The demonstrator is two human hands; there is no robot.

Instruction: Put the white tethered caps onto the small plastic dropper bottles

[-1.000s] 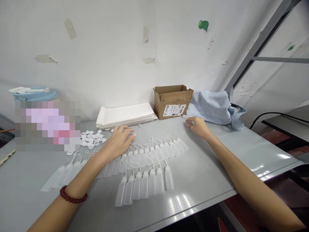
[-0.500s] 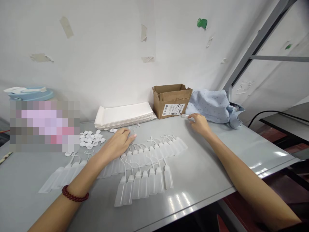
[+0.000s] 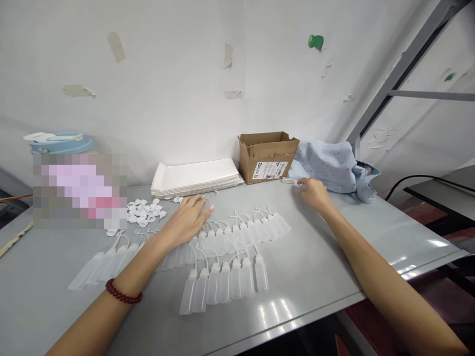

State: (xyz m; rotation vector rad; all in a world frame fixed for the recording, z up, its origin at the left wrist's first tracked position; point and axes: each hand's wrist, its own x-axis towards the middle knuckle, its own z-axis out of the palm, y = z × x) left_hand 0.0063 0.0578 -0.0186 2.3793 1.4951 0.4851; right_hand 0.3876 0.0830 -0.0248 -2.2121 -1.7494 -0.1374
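Observation:
My left hand (image 3: 188, 217) rests palm down, fingers stretched out and thumb apart, over the far ends of the rows of small bottles. Beneath it, part of the row is hidden. Near the cardboard box, my right hand (image 3: 312, 193) has its fingers closed on the end of a small clear plastic piece (image 3: 290, 181), whose exact kind I cannot make out. Several translucent squeeze bottles (image 3: 213, 286) with thin bent tubes lie in a front row. Behind them is a longer row of similar bottles (image 3: 256, 229), and further bottles (image 3: 100, 266) lie left of my left forearm.
White caps (image 3: 143, 212) lie in a loose pile at the left. A stack of white envelopes (image 3: 196, 177) and an open cardboard box (image 3: 267, 155) stand along the wall. Light blue cloth (image 3: 322, 163) lies right of the box. The table's front edge (image 3: 297, 320) runs below.
The view has shifted slightly, so most things appear further right. My right hand has drawn a little to the right, and more of the clear piece shows. My left hand stays about where it was.

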